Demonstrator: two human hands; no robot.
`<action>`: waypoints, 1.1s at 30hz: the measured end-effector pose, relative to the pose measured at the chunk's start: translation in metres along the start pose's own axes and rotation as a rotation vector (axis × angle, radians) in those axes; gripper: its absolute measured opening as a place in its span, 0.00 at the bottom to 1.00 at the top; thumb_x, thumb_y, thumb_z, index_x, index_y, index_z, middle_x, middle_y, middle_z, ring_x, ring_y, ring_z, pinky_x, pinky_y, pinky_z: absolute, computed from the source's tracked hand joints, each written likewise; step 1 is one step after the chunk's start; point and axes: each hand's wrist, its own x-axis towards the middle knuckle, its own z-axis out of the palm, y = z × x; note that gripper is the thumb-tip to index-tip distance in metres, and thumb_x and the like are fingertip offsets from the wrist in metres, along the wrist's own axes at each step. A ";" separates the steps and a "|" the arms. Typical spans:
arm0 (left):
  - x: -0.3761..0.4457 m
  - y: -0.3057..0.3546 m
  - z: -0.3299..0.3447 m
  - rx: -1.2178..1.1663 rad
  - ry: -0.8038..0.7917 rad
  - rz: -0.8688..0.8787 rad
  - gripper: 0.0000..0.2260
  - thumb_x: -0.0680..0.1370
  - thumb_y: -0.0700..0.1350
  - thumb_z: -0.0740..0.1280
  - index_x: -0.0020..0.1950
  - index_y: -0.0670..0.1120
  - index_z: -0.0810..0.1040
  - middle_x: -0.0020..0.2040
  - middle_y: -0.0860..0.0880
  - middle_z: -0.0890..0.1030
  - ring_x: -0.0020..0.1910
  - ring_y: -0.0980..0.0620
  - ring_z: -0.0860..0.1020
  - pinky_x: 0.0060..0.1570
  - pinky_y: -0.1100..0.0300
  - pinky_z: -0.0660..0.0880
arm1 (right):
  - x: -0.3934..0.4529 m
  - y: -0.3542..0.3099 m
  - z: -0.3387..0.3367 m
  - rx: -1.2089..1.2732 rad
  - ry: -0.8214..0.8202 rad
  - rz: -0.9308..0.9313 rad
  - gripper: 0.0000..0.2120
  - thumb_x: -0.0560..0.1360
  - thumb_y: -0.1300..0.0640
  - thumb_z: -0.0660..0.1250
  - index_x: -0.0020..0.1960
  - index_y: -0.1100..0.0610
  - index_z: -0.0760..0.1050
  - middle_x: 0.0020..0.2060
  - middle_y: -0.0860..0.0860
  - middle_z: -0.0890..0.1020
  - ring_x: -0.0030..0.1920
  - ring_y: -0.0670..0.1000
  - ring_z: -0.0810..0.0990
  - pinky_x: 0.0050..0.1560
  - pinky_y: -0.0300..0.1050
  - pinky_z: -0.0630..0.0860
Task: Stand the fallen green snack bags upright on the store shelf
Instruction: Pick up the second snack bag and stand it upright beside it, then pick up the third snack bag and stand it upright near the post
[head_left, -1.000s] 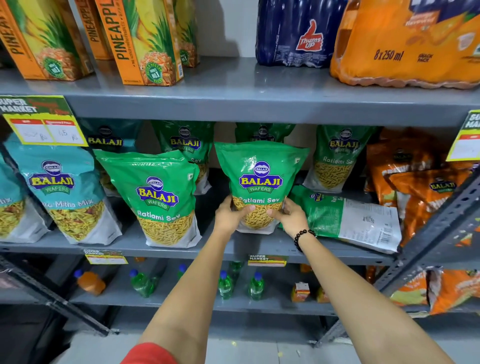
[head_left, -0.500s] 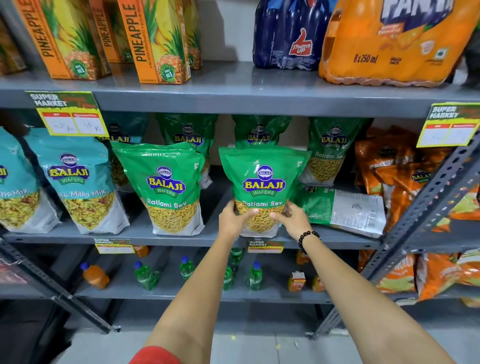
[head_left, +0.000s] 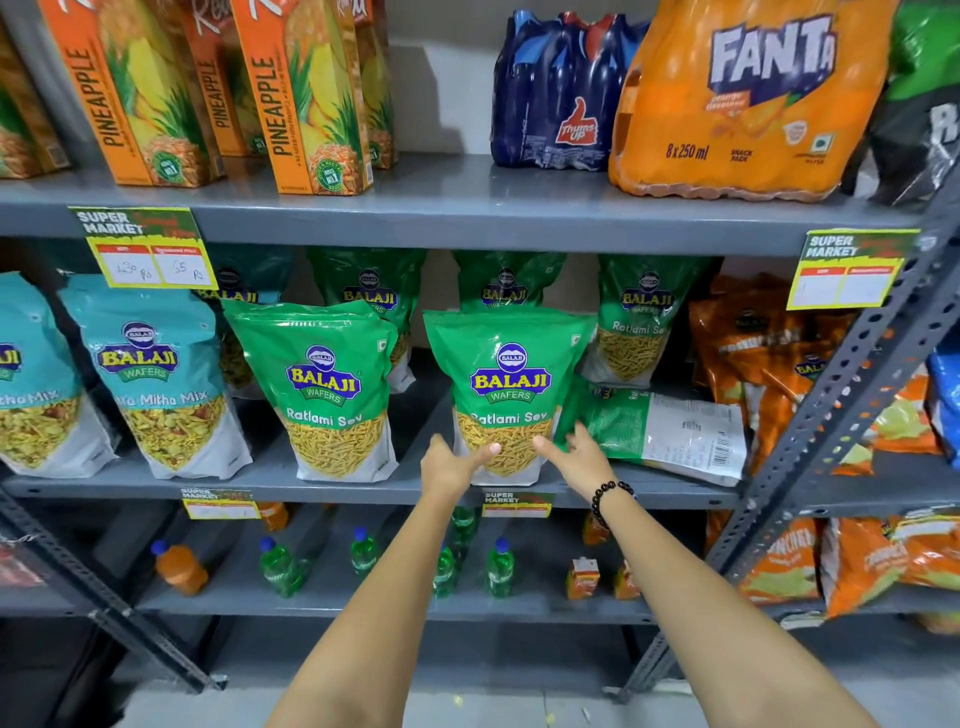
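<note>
A green Balaji Ratlami Sev bag (head_left: 511, 384) stands upright at the front of the middle shelf (head_left: 363, 486). My left hand (head_left: 449, 462) is at its lower left corner, thumb resting on the front. My right hand (head_left: 576, 457) is at its lower right with fingers spread, the index tip touching the bag. Just right of it a fallen green bag (head_left: 660, 431) lies flat, its white printed back facing up. Another green bag (head_left: 327, 384) stands upright to the left. More green bags (head_left: 644, 312) stand in the back row.
Teal Mitha Mix bags (head_left: 156, 384) stand at the left, orange snack bags (head_left: 753, 353) at the right behind a slanted grey steel upright (head_left: 852, 384). Pineapple juice cartons (head_left: 301, 93) and a Fanta pack (head_left: 753, 98) fill the shelf above. Small bottles (head_left: 498, 569) stand on the shelf below.
Both hands have loosened from the base of the upright bag; the right hand's fingers have spread toward the fallen bag. The bag now stands on the shelf. The view has tilted upward.
</note>
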 end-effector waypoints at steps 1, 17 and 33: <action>-0.002 -0.003 0.000 0.037 0.023 -0.037 0.37 0.69 0.55 0.74 0.69 0.36 0.65 0.69 0.36 0.70 0.67 0.39 0.70 0.60 0.48 0.70 | -0.003 0.001 -0.001 0.005 0.012 -0.004 0.44 0.72 0.43 0.67 0.76 0.59 0.48 0.75 0.58 0.60 0.74 0.57 0.61 0.74 0.56 0.61; -0.050 0.028 0.124 -0.131 -0.267 -0.100 0.28 0.72 0.56 0.71 0.65 0.39 0.73 0.62 0.37 0.77 0.60 0.40 0.76 0.60 0.48 0.74 | -0.036 0.024 -0.097 -0.231 0.260 0.001 0.32 0.75 0.48 0.64 0.72 0.62 0.59 0.71 0.60 0.68 0.70 0.59 0.68 0.68 0.51 0.66; 0.019 0.081 0.232 -0.670 -0.125 -0.543 0.33 0.75 0.51 0.69 0.75 0.42 0.58 0.76 0.42 0.60 0.72 0.37 0.63 0.67 0.42 0.68 | 0.098 0.016 -0.183 -0.421 0.070 -0.052 0.13 0.78 0.52 0.61 0.51 0.60 0.77 0.46 0.56 0.80 0.53 0.55 0.77 0.48 0.44 0.72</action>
